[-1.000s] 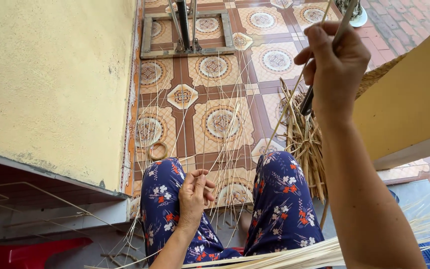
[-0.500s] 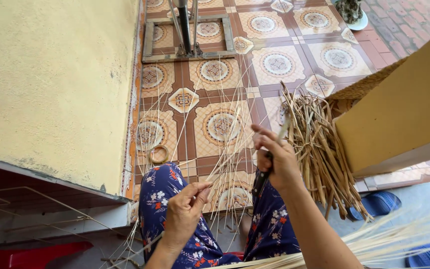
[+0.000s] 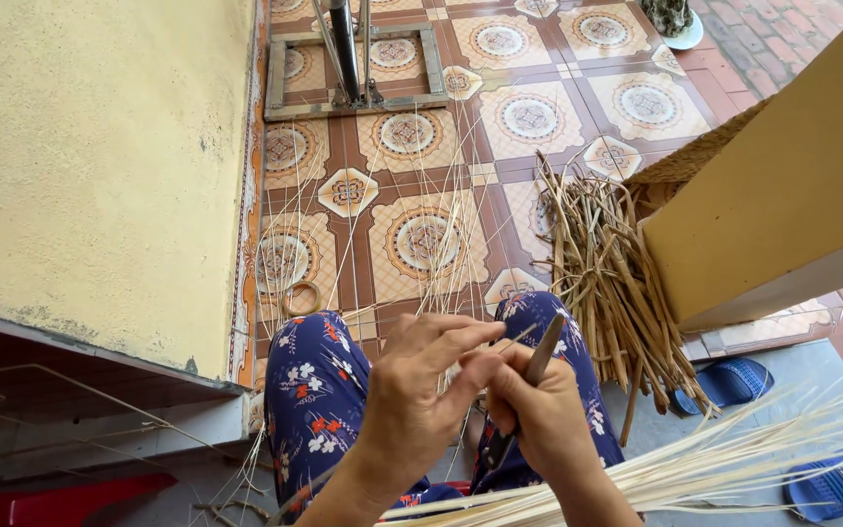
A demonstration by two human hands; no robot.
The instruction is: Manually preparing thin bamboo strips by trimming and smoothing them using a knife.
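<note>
My left hand (image 3: 420, 390) and my right hand (image 3: 536, 415) meet over my lap, which is covered by blue floral trousers (image 3: 314, 400). A dark-bladed knife (image 3: 524, 390) sits in the fist of my right hand, its blade pointing up and away. The fingers of my left hand pinch a thin pale strip (image 3: 500, 344) right at the blade. Many thin pale strips (image 3: 421, 205) fan out from my lap over the patterned tile floor (image 3: 529, 117).
A bundle of pale split strips (image 3: 734, 454) lies across the lower right. Brown cane sticks (image 3: 607, 273) are heaped beside a yellow pillar (image 3: 792, 176). A yellow wall (image 3: 80, 146) rises on the left. Blue sandals (image 3: 729, 381) and a metal stand (image 3: 353, 59) sit nearby.
My right hand has come down from high on the right to my lap with the knife. My left hand has risen to meet it and pinches a strip.
</note>
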